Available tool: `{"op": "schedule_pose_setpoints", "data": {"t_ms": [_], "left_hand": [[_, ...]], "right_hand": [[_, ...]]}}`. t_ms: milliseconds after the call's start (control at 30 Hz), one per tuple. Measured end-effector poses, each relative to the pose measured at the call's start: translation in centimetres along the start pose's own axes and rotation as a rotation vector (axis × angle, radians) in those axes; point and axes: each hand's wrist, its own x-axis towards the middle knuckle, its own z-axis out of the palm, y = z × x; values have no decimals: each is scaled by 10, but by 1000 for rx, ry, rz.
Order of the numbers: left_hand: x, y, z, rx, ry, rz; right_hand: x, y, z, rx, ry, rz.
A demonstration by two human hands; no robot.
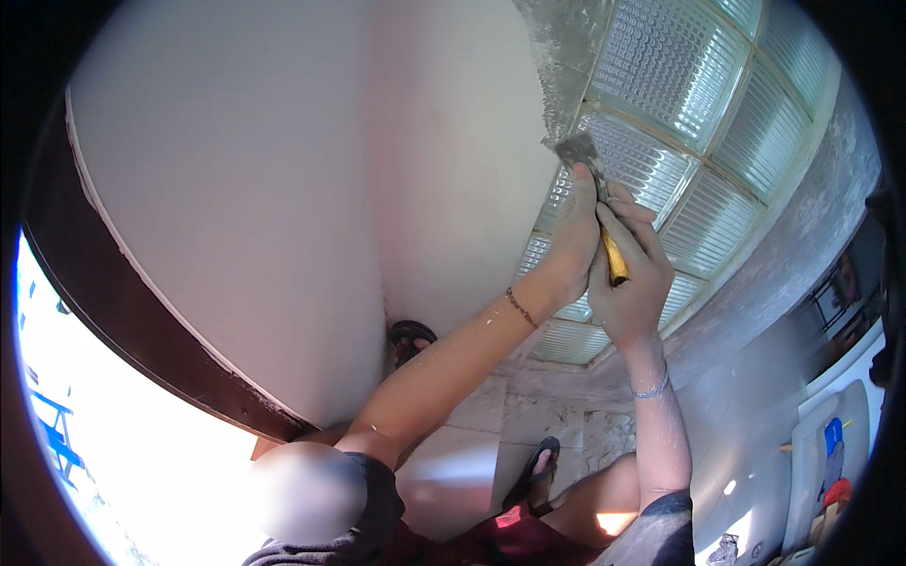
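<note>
A putty knife (615,264) with a yellow handle and a plaster-smeared metal blade is in both my hands. My left hand (574,231) is closed on it, with the thumb pressed near the base of the blade. Around the handle, my right hand (634,288) is wrapped, its fingers dusty with white. The blade tip is at the ragged edge of the smooth white wall (462,123), beside a glass block window (651,156). Rough grey cement (569,57) shows between the white coat and the glass. Whether the blade touches the wall, I cannot tell.
At the left, a dark brown frame (123,264) borders the wall, with bright light and a blue stand (57,434) beyond. My sandalled foot (540,462) is on the tiled floor. Several tools, one with a blue part (833,436), lie on a pale surface at right.
</note>
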Motion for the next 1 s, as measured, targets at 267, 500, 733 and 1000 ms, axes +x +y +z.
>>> {"op": "schedule_pose_setpoints", "data": {"t_ms": [267, 500, 733, 1000], "left_hand": [[-6, -15, -1, -31, 37, -10], [-8, -5, -5, 37, 114, 36], [-3, 9, -18, 29, 123, -19], [-2, 14, -26, 172, 114, -13]], "right_hand": [[-15, 11, -3, 39, -48, 17], [-18, 6, 17, 49, 24, 42], [-18, -6, 40, 81, 108, 86], [-20, -5, 56, 38, 182, 50]]}}
